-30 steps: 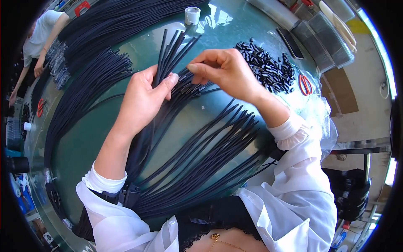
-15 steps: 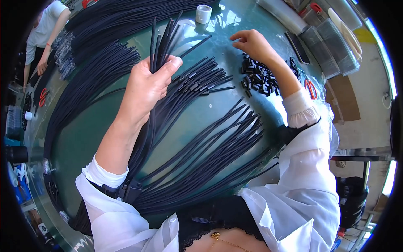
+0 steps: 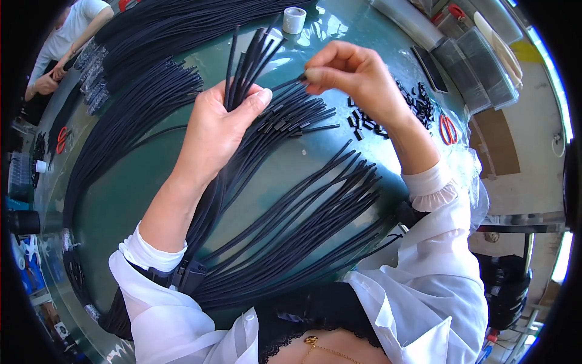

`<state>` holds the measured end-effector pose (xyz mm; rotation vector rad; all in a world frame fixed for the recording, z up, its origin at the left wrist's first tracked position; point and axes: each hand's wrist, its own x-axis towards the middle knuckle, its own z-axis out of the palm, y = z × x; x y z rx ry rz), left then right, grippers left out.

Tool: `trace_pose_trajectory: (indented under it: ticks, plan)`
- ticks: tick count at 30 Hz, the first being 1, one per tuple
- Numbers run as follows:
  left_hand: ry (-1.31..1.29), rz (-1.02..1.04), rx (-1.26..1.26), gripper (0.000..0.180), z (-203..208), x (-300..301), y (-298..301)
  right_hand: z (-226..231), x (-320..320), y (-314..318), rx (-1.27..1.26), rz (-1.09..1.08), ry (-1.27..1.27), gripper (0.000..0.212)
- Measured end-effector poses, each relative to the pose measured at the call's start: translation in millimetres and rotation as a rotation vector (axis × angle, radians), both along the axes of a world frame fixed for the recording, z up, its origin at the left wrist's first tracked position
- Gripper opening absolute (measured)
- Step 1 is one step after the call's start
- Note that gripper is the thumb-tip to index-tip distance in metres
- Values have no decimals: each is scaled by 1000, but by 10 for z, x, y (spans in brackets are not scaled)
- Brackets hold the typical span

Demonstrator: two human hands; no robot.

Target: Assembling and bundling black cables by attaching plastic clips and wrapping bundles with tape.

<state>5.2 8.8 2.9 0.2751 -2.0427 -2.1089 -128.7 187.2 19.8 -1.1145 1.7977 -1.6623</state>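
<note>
Near: loose black cords (image 3: 291,242) fanned rightward. Farther: left hand (image 3: 221,118) clenched round upright cord bunch (image 3: 245,70); small black tube pile (image 3: 420,108) to right. Right hand (image 3: 353,74) pinching single cord's (image 3: 286,83) end. Far: white tape roll (image 3: 294,22).

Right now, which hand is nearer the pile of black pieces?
Right. The right hand partly covers the pile in view; the left hand is farther left, gripping black cords.

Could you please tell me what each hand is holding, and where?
Left hand: black cords, just below their tips. Right hand: apparently one cord, by its tip.
</note>
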Motion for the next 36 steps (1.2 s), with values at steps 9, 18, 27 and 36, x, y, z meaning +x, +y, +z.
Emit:
trace_pose_trajectory:
  ticks: [9,18,27,36]
  plan:
    - [52,-30,-176,26,-140,-93,-117,65,81,5,175,86,0,15]
    - [23,13,123,26,7,-41,-17,-225,-1195,390,999,-301,942,15]
    - [-102,-54,175,17,11,-39,-69,-254,-981,281,460,-297,278,21]
    - [-41,22,86,18,3,-20,-21,8,-87,17,-79,-14,-373,22]
